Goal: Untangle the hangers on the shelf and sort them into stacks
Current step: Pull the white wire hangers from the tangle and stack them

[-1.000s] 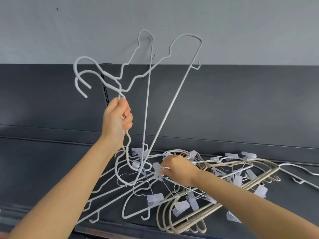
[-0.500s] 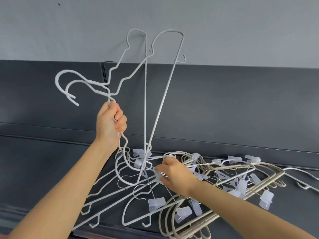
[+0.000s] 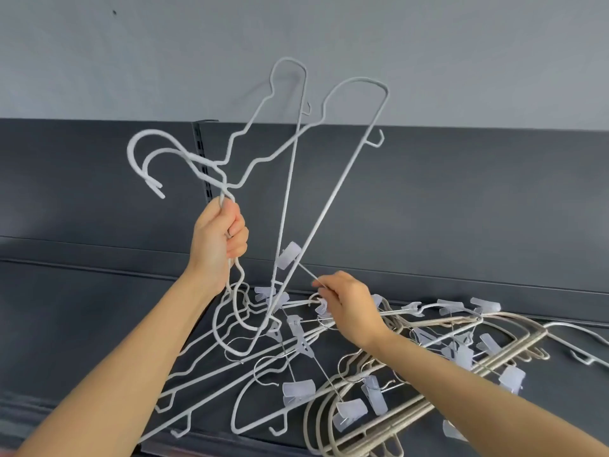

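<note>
Up off the tangle (image 3: pixel 296 351) with the right hand (image 3: pixel 349 308) since half a second ago, drawing a clip hanger (image 3: pixel 288 255) along and bringing its clear clip high against a long bar of the raised white hangers (image 3: pixel 331 199). Pinching that hanger's thin metal rod between the fingers (image 3: pixel 329 288), just above the tangle. Gripping the necks of both white hangers in the left hand (image 3: pixel 219 239), fist closed tight round the wire, hooks turned left, holding the pair upright over the shelf (image 3: pixel 99 308) with the lower ends down among the tangle. Everything else lying on the shelf: more white wire hangers toward the front left, clip hangers crossed through the middle, beige hangers (image 3: pixel 405 412) nested together on the right.

Judging from this: mid-untangling, with no sorted stack visible yet. Most likely working the clip hanger loose from the white pair. Cannot tell whether the rod passes between the two long bars or only rests against one. Next move probably calls for easing the clip back out the way it went in rather than tugging, keeping the left hand steady and the pair spread to leave a gap. After that, lifting the pair clear of the wire looped round the lower ends and laying it flat on a bare stretch of shelf, apart from the tangle, as the start of a white stack.
</note>
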{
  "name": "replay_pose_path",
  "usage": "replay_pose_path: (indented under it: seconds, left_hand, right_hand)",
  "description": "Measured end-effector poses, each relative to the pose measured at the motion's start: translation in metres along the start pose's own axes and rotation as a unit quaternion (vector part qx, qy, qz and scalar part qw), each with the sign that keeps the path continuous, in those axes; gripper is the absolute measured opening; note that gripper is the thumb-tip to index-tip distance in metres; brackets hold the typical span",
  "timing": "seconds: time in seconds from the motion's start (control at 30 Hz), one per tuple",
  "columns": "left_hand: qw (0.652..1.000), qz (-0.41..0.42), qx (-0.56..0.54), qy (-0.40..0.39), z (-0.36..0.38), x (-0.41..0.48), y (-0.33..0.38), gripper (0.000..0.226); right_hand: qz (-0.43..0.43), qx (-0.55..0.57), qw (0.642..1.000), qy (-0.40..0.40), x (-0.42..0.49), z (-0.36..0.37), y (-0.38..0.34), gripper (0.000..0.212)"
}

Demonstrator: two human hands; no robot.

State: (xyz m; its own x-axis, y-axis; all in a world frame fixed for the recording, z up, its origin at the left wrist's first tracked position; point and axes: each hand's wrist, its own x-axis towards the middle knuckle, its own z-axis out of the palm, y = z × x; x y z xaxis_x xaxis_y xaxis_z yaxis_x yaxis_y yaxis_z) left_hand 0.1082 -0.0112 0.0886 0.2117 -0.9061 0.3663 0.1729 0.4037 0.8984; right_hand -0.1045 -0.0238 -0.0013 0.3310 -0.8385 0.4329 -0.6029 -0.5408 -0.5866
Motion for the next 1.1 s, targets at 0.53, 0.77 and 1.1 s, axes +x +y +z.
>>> replay_pose_path:
  seconds: [0.53,0.77,1.1]
  left_hand:
    - [0.971,0.057,0.222,-0.065,0.031,-0.004,0.038,0.036]
    - [0.919,0.098,0.351,-0.151,0.075,-0.008,0.045,0.028]
    - [0.820,0.266,0.470,-0.190,0.166,-0.030,0.031,0.028]
  right_hand:
    - [0.154,-0.014,0.986,0.063,0.008,-0.075,0.036,0.019]
    - [0.211,0.023,0.965,0.155,-0.021,-0.147,0.057,0.029]
    - [0.308,-0.012,0.918,0.248,-0.079,-0.215,0.103,0.016]
